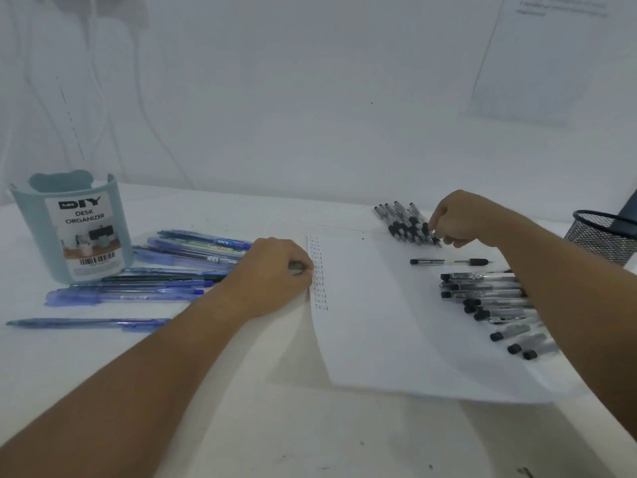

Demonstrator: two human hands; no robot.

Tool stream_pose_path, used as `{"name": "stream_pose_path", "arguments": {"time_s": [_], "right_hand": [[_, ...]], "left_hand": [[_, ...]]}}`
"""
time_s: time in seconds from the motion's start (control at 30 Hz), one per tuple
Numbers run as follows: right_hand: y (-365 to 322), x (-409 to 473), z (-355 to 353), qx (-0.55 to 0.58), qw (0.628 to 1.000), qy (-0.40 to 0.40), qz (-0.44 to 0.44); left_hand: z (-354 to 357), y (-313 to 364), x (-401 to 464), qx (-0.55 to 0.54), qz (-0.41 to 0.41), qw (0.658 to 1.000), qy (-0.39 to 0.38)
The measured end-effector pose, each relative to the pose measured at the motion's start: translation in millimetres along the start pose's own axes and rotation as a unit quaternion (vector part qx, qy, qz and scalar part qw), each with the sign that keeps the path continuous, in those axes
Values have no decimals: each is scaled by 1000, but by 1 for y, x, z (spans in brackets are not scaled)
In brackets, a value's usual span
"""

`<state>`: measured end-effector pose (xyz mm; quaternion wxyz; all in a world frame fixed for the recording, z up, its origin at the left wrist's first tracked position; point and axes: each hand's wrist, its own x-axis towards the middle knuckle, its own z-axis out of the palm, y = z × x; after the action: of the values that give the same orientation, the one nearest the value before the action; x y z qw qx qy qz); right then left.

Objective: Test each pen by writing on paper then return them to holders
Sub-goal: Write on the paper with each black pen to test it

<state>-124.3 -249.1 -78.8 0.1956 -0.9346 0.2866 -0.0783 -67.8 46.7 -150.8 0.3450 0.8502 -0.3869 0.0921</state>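
Right grip [435, 232] pinching a black pen [431, 232] for testing; left grip [275, 270] curled, steadying paper [379, 322].

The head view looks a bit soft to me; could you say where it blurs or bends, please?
Head view: flat bluish light, faint shadows; the sheet of paper bows from wide-angle distortion; the pens near the right hand are soft, the organizer label readable.

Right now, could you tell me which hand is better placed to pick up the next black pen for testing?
The right hand: its fingers already touch the black pens. The left hand rests at the paper's left edge.
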Motion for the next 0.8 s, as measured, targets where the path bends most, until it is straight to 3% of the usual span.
{"name": "stream_pose_path", "arguments": {"time_s": [0.2,0.5,0.6,0.67,0.73,0.8], "right_hand": [[-4,-20,-5,-76,989,-122,-27],[-2,-27,3,-184,972,-121,-80],[1,-27,9,-180,971,-74,-140],[-4,-29,12,-144,970,10,-194],[-13,-36,16,-42,968,102,-225],[-24,-49,25,132,955,154,-216]], "left_hand": [[0,-1,-1,-6,-6,1000,-2],[-1,0,-3,-10,-3,1000,-3],[-1,-1,-2,-12,0,1000,-6],[0,-3,-1,-13,2,1000,-7],[0,-5,0,-12,-1,1000,-7],[0,-7,0,-12,-5,1000,-7]]}}
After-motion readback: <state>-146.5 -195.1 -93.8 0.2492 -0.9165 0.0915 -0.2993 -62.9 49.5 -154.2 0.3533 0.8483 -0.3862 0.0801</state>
